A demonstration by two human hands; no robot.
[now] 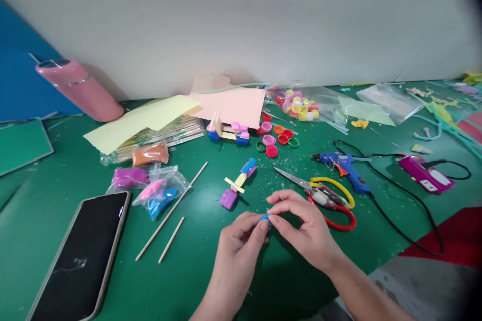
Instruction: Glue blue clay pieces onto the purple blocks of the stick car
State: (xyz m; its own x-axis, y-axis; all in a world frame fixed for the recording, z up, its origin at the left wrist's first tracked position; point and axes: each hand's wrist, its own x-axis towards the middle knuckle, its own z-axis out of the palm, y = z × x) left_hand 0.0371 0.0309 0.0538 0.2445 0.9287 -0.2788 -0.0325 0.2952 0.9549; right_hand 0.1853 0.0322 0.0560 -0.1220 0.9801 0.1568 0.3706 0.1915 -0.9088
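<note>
A small piece of blue clay (264, 217) is pinched between the thumbs and fingertips of both hands, low in the middle of the view. My left hand (243, 241) is closed on it from the left. From the right, my right hand (301, 223) grips the same piece with thumb and fingers, and most of it is hidden. Just beyond the hands lies a small model (238, 183) of pale sticks with purple and blue clay blocks. Farther back stands a similar model (229, 133) with blue and pink parts.
Scissors (312, 190) and a blue glue gun (344, 165) with its cord lie to the right. Bagged clay (160, 195), wooden sticks (171, 239) and a phone (83, 256) are on the left. Coloured bottle caps (268, 140), paper (226, 103) and a pink bottle (81, 88) stand behind.
</note>
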